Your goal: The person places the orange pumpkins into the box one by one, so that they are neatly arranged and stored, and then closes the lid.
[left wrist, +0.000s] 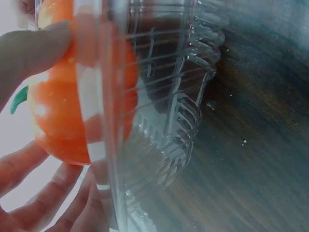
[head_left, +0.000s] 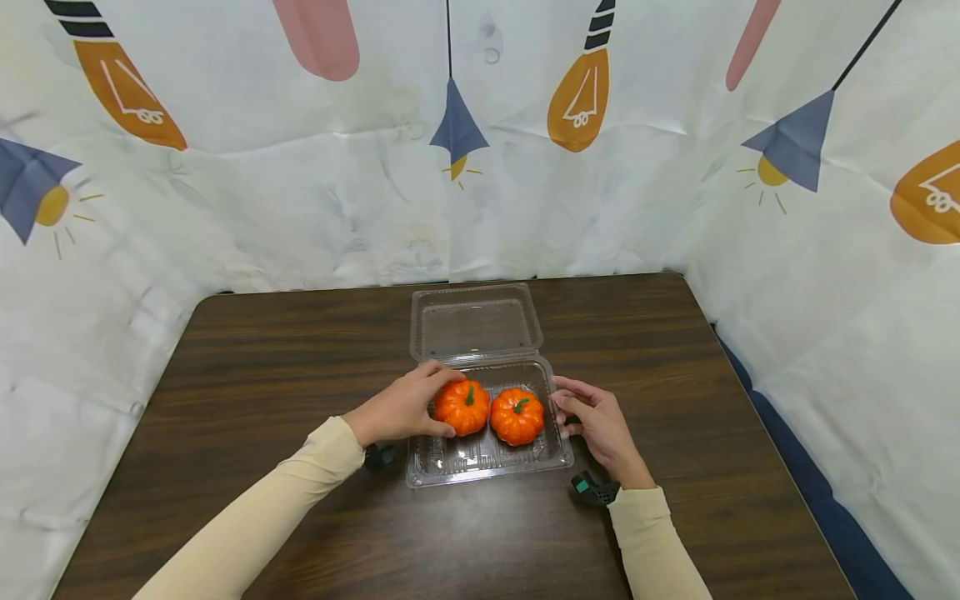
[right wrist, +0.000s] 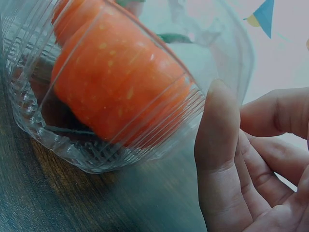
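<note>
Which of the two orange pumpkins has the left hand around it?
The left pumpkin: the left hand curls around it, while no hand touches the right pumpkin beside it.

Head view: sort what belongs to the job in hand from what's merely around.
In the job:
- left pumpkin, in the left hand
- right pumpkin, inside the box
- box, right hand at its rim

Merely around:
- table
- printed sheet
- blue cloth
</note>
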Motion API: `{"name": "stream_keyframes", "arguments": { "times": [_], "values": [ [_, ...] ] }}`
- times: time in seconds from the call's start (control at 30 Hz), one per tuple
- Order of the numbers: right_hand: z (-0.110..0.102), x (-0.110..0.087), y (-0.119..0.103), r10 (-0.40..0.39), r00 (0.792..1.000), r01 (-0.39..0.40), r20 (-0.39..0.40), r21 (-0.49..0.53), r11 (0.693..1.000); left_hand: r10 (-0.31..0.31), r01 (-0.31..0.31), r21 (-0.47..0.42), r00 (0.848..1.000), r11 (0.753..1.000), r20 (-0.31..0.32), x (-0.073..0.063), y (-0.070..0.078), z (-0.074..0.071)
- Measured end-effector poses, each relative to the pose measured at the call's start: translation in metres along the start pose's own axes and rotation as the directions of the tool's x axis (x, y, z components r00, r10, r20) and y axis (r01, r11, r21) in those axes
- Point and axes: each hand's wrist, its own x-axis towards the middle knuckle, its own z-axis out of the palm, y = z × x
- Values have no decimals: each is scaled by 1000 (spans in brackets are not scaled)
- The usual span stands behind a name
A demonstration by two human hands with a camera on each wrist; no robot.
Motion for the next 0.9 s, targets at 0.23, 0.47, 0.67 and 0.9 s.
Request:
{"name": "stream_keyframes", "arguments": {
  "times": [0.23,0.47,0.67,0.9],
  "values": [
    [0,0,-1,-2,1000,2,11,3,1000,8,-10,54,999,999,42,2,0,3],
    [0,1,0,0,1000,0,5,4,1000,9,-11,33,999,999,45,2,-1,0],
    [0,1,1,1,1000,-1,4,-1,1000,18,-17,-12,999,1000,27,-1,-4,-5],
    [0,1,1,5,1000,-5,0,0,1000,19,-19,-92,1000,996,0,-4,-9,-11]
  ]
}}
